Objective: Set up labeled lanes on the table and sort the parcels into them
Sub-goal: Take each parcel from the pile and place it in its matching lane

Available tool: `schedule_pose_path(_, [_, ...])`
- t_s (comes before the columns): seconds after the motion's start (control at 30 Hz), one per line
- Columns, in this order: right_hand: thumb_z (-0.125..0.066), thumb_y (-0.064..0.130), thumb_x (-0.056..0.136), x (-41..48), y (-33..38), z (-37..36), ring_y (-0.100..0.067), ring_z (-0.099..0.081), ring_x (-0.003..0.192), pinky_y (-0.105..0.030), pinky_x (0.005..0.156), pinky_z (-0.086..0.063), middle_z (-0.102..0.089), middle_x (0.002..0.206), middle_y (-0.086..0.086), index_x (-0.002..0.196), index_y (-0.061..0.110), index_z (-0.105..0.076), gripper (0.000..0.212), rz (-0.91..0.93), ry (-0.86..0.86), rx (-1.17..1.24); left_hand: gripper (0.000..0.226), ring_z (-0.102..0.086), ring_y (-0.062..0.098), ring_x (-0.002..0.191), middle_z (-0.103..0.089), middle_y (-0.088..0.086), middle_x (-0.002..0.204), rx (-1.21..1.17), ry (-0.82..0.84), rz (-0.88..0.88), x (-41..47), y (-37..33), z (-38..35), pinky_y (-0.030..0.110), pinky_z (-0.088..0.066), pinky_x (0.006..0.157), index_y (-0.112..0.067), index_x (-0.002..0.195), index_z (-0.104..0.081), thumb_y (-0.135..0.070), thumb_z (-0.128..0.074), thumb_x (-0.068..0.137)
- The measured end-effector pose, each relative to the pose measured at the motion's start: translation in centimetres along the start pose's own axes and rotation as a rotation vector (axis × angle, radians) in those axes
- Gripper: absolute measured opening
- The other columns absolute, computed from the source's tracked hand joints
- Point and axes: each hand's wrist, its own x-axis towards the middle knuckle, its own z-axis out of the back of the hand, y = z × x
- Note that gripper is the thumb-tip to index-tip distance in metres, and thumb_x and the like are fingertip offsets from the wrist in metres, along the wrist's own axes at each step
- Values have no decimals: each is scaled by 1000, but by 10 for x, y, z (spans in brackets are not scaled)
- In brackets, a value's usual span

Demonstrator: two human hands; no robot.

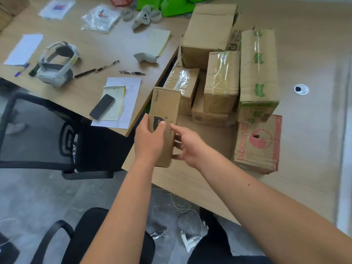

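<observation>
Head view: narrow carton was held at the desk's near-left corner, just beside the clustered parcels. Left hand was curled over its top. Right hand, fingers extended, was pressed to its right side, presumably steadying it for sorting.

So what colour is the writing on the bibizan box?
Pinkish red, on the bibizan box, head view.
</observation>
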Motion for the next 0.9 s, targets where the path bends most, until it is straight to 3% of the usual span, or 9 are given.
schedule_pose_path(0.2, [-68,47,100,-50,25,34,-25,-56,133,-64,109,-47,-65,138,4,134,35,-61,37,151,-4,-94,56,-59,10,132,-64,-16,141,-67,-37,-107,-49,-41,-13,45,-52,109,-42,145,-56,-56,-62,91])
schedule_pose_path(0.3, [-68,46,100,-76,37,59,-22,-62,129,-63,106,-50,-71,133,6,124,41,-66,25,238,-24,-145,26,-65,-5,108,-71,-24,115,-215,-27,-125,-76,-67,-29,26,-52,90,-50,119,-67,-33,-66,100])
schedule_pose_path(0.4, [-71,48,94,-104,51,85,-20,-65,128,-59,101,-56,-72,133,7,141,36,-62,50,325,-77,-206,36,-66,0,117,-73,-19,125,-332,-11,-153,-103,-93,-49,25,-53,94,-37,133,-68,-29,-67,98])
schedule_pose_path(0.47, [-71,45,97,-127,64,104,-19,-67,122,-58,100,-58,-72,129,7,136,36,-64,41,368,-98,-216,57,-62,6,129,-68,-14,139,-367,6,-182,-121,-112,-64,34,-53,109,-33,148,-60,-38,-68,91])
schedule_pose_path(0.53, [-68,40,101,-152,76,126,-14,-69,108,-52,98,-59,-74,117,10,121,39,-66,20,406,-119,-205,59,-60,-3,129,-65,-15,141,-385,12,-218,-140,-130,-84,30,-51,112,-32,149,-57,-36,-71,92])
schedule_pose_path(0.6, [-69,43,100,-175,85,151,-13,-69,106,-46,92,-60,-74,121,10,136,37,-62,38,450,-142,-221,51,-56,-20,117,-62,-23,135,-376,24,-255,-161,-147,-106,11,-48,100,-39,144,-53,-27,-71,98])
schedule_pose_path(0.73, [-67,44,100,-224,100,212,-11,-69,111,-42,90,-58,-71,132,10,149,35,-57,50,521,-180,-265,65,-53,-26,111,-58,-23,136,-417,57,-308,-209,-183,-156,16,-46,101,-33,159,-44,-26,-70,100])
schedule_pose_path(0.8, [-65,42,103,-250,105,246,-7,-69,106,-38,84,-58,-73,128,13,148,35,-58,46,533,-190,-266,60,-53,-30,104,-60,-27,130,-445,68,-322,-235,-198,-181,11,-44,93,-37,154,-48,-23,-70,100])
schedule_pose_path(0.9, [-63,39,104,-284,110,296,-6,-69,100,-36,79,-55,-76,114,15,137,37,-65,32,564,-209,-265,45,-61,-19,107,-69,-32,116,-469,75,-316,-274,-218,-219,8,-48,87,-50,130,-57,-20,-71,99])
